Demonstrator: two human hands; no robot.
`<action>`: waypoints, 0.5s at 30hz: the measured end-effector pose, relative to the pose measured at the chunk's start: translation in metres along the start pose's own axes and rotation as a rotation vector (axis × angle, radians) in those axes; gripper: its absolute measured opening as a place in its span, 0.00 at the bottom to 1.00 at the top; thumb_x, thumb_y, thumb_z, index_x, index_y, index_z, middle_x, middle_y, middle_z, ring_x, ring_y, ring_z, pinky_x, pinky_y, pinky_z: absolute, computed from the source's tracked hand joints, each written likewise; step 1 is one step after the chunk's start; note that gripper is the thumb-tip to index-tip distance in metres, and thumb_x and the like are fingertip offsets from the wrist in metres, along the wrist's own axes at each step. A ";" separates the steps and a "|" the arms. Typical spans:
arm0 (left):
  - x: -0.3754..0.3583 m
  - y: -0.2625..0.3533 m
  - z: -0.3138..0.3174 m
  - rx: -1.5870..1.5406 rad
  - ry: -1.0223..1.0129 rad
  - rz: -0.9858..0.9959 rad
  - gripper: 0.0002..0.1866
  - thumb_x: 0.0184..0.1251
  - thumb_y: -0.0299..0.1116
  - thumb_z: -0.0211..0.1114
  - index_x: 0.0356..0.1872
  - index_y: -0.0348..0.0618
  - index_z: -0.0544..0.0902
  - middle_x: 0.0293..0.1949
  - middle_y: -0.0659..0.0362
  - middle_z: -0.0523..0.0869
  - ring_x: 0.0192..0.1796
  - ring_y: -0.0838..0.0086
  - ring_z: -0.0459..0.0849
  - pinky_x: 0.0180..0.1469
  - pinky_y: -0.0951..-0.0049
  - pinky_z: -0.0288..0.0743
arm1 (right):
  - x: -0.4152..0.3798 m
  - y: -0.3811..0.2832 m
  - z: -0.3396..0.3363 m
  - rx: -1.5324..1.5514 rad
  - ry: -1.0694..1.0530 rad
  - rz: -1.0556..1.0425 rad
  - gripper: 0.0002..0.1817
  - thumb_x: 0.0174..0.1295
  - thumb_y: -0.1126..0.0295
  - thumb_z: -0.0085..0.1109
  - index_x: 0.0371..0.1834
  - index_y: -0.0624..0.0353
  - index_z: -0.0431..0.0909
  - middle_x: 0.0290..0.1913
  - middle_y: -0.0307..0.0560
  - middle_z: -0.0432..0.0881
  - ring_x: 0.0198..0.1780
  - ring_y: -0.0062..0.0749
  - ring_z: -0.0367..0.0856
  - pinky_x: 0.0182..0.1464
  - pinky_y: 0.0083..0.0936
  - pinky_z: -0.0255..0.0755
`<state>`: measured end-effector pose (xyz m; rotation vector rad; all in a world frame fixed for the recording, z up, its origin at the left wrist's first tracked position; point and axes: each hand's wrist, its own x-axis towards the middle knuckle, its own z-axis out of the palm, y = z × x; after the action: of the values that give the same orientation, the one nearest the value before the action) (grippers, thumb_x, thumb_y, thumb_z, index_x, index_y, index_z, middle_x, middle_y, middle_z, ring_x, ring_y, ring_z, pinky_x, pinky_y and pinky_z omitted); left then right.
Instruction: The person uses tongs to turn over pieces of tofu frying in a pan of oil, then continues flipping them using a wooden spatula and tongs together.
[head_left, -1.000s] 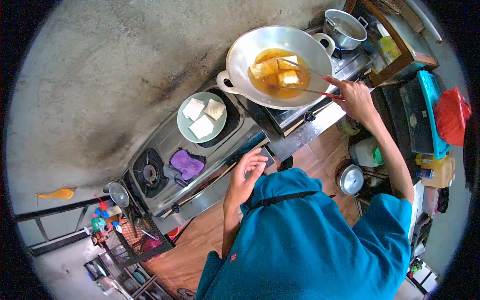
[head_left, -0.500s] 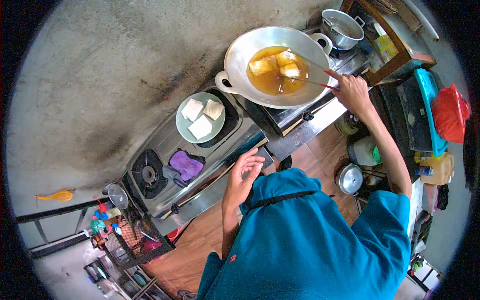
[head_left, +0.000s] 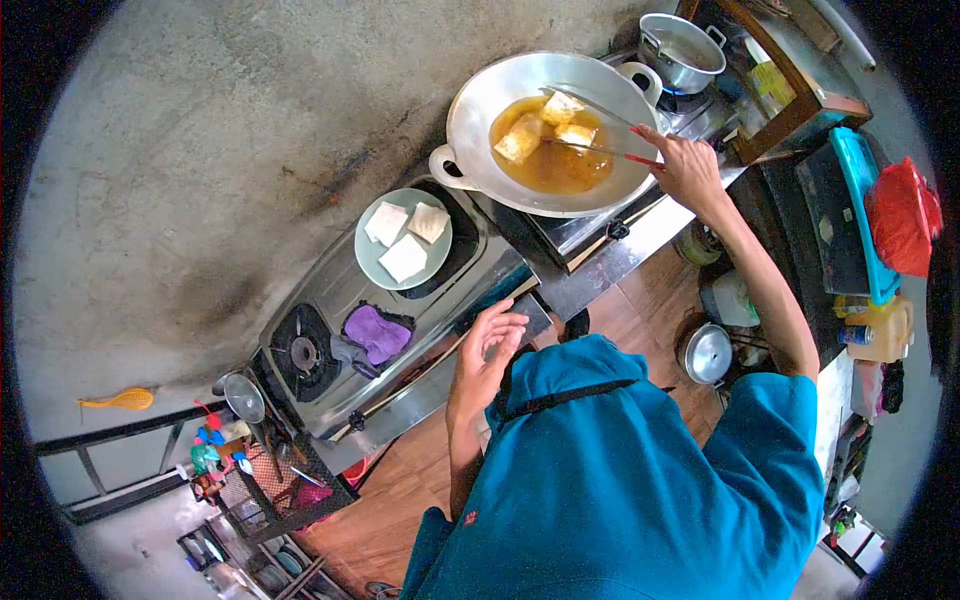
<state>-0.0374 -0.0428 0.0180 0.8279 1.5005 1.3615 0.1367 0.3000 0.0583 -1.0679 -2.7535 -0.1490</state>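
Note:
My right hand [head_left: 688, 172] grips metal tongs [head_left: 622, 155] by their red handles. Their arms reach apart into a large aluminium wok [head_left: 476, 140], around a browned tofu block [head_left: 575, 138] in the oil [head_left: 565, 178]. Two more blocks fry next to it, one tofu piece [head_left: 519, 139] at the left and another [head_left: 562, 107] at the far side. Held low in front of the stove edge, my left hand [head_left: 483, 350] is empty, its fingers loosely bent and apart. Beyond it, a pale green plate [head_left: 440, 262] carries three white tofu blocks [head_left: 404, 258].
The plate stands on a two-burner stove [head_left: 440, 305], beside a purple cloth [head_left: 377, 334]. An aluminium pot [head_left: 684, 60] sits over a blue flame right of the wok. A wooden-framed cabinet [head_left: 800, 115] borders that side. On the lower right is a lidded pot [head_left: 708, 354].
The tongs and my right hand have shifted slightly left and up. Tofu blocks in the oil have moved and turned; one now lies between the tong arms. My left hand stays almost still.

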 end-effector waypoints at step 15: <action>0.006 -0.004 -0.013 -0.024 0.053 0.039 0.24 0.71 0.36 0.60 0.63 0.38 0.68 0.51 0.53 0.82 0.51 0.73 0.80 0.57 0.71 0.70 | -0.022 0.031 -0.060 0.475 -0.221 0.099 0.25 0.52 0.67 0.67 0.55 0.61 0.78 0.35 0.54 0.86 0.35 0.35 0.85 0.40 0.31 0.76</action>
<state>-0.0516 -0.0431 0.0129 0.8159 1.5128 1.4380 0.1817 0.2991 0.1138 -1.1283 -2.6969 0.6389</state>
